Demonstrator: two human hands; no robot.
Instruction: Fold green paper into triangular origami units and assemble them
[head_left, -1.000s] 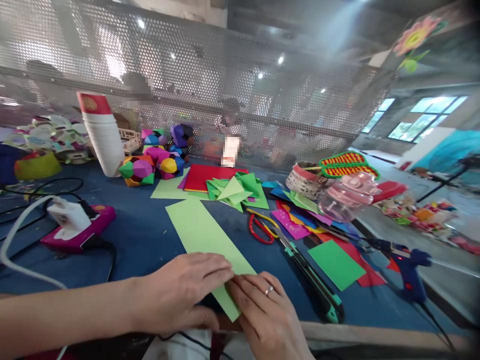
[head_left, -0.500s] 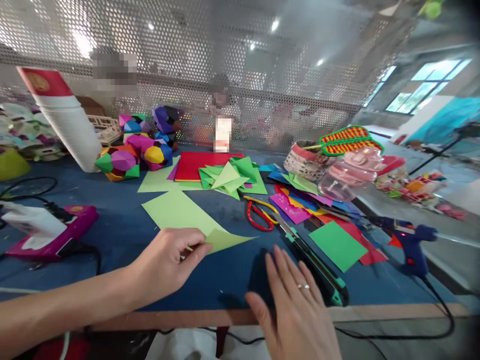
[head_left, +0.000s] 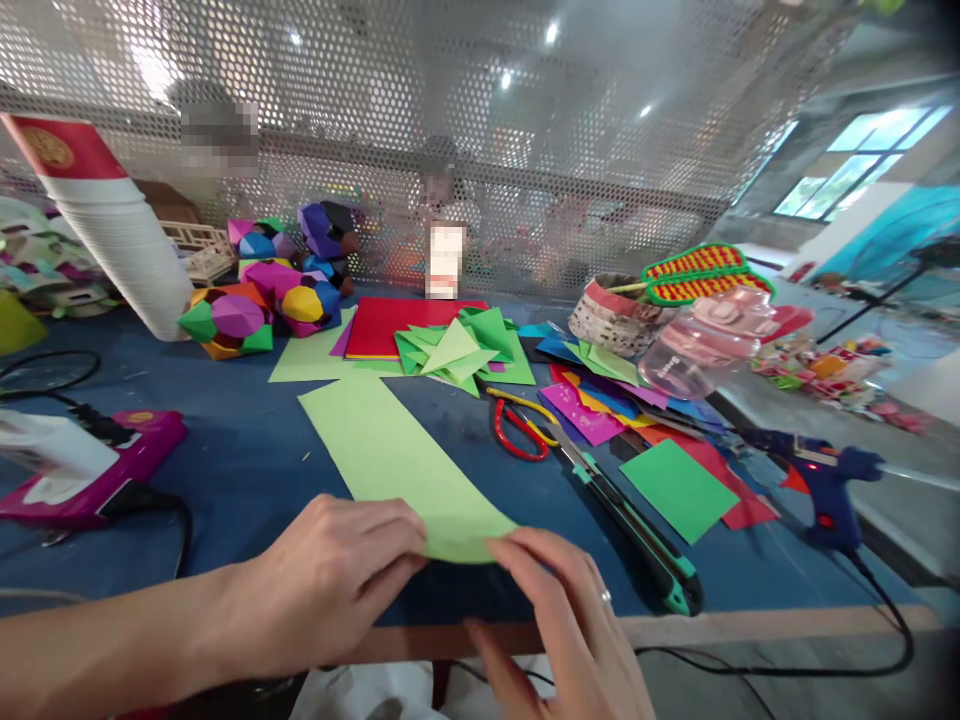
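A long light green paper strip (head_left: pixel 405 450) lies slantwise on the blue table, its near end lifted and slightly curved. My left hand (head_left: pixel 337 570) pinches the near left corner between thumb and fingers. At the near right corner, the fingertips of my right hand (head_left: pixel 562 620) touch the paper while its thumb stays apart, lower down. Right of the strip lie scissors (head_left: pixel 521 430) with red and yellow handles and a green-and-black utility knife (head_left: pixel 637 540). Beyond it, folded green paper pieces (head_left: pixel 454 350) are heaped by a red paper stack (head_left: pixel 390 325).
Folded paper balls (head_left: pixel 240 320) and a leaning stack of paper cups (head_left: pixel 127 240) stand at back left. A purple power strip (head_left: pixel 142 460) sits left. On the right are coloured sheets (head_left: pixel 679 490), a pink bottle (head_left: pixel 697 345) and a blue glue gun (head_left: pixel 821 490) with a trailing cord.
The strip's near end has come down toward me and lies straighter, no longer folded over. My left hand has moved nearer; my right hand has gone from the bare table to the paper's corner.
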